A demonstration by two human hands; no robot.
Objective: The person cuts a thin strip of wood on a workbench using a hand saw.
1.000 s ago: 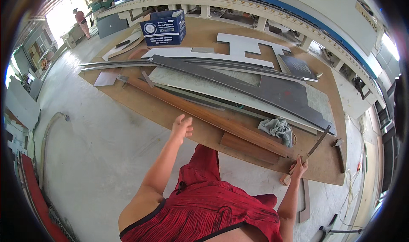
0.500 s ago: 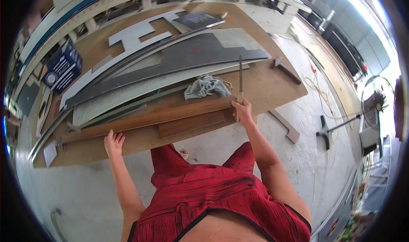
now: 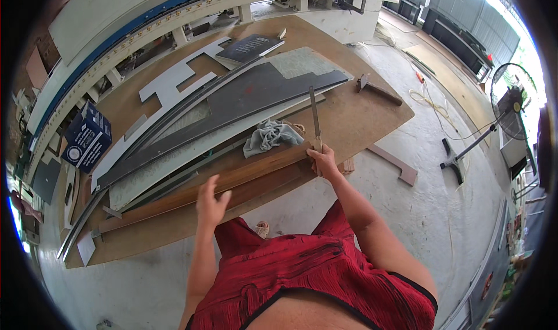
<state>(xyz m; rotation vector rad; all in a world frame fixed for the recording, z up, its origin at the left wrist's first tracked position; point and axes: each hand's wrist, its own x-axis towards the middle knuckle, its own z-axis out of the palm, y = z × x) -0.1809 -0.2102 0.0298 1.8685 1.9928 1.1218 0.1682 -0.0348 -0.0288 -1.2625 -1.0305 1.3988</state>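
Observation:
A long brown wooden strip (image 3: 157, 209) lies slantwise along the near edge of the worktable (image 3: 136, 237). My right hand (image 3: 322, 160) is closed at its right end, round the pale handle of a long flat file (image 3: 315, 112) whose narrow metal blade points away from me. Whether these fingers also press on the strip is hard to see. My left hand (image 3: 211, 205) hovers near the middle of the strip, fingers spread, holding nothing. A shorter brown board (image 3: 264, 186) lies just nearer than the strip. Behind it sits a crumpled grey cloth (image 3: 272, 137).
Grey panels (image 3: 238, 100) and a white cut-out sheet (image 3: 168, 86) cover the far side. A blue box (image 3: 88, 137) stands at the left, and a hammer (image 3: 379, 92) lies at the right. A standing fan (image 3: 511, 100) is on the floor beyond.
My left hand has come off the strip and moved right, opening its fingers. The right hand keeps its hold on the file. The whole view has shifted and turned somewhat.

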